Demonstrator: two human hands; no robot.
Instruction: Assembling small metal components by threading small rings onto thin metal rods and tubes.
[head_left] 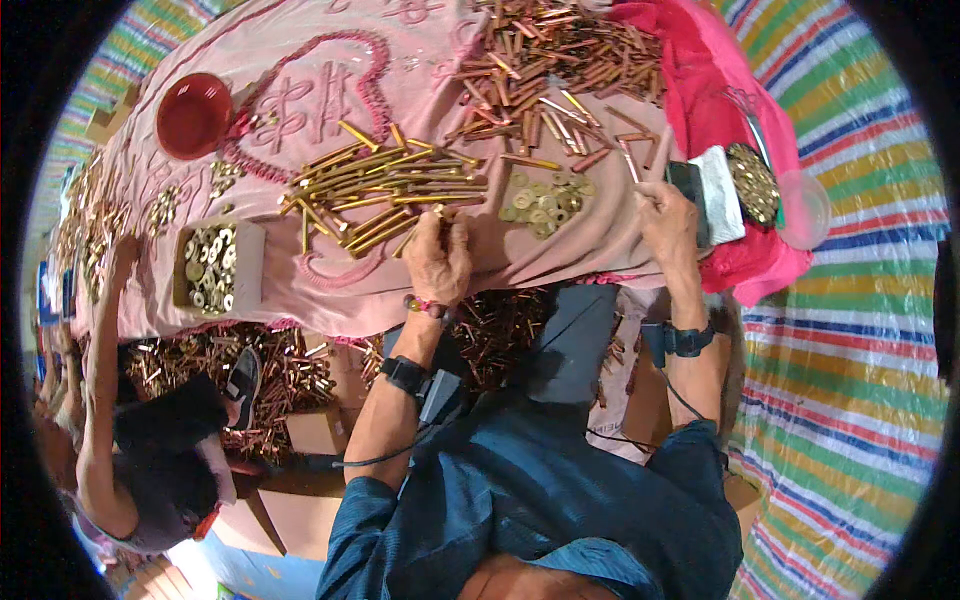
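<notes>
Nearest me, below the bench's edge, lies a tangled heap of coppery metal bolts (495,335). Over the bench, the soft, wrinkled pink cloth (520,262) bears my landmark, the pile of brass-coloured bolts (390,185): long, straight, smooth shanks, glossy yellow, mostly lying crosswise over one another. At its near right edge my left hand (437,260) is curled, fingertips drawn together; I can't tell whether they grip anything. To the pile's left, a pale cardboard box (249,272) holds flat ring washers (210,265). Just right of it lie loose, dull-brass washers (545,203), and beyond those my right hand (668,225) pinches a slim, shiny metal rod (628,160). Farther off, a round, reddish-brown bowl (195,115) sits up left of the pile; coppery rods (570,50) spread up right.
</notes>
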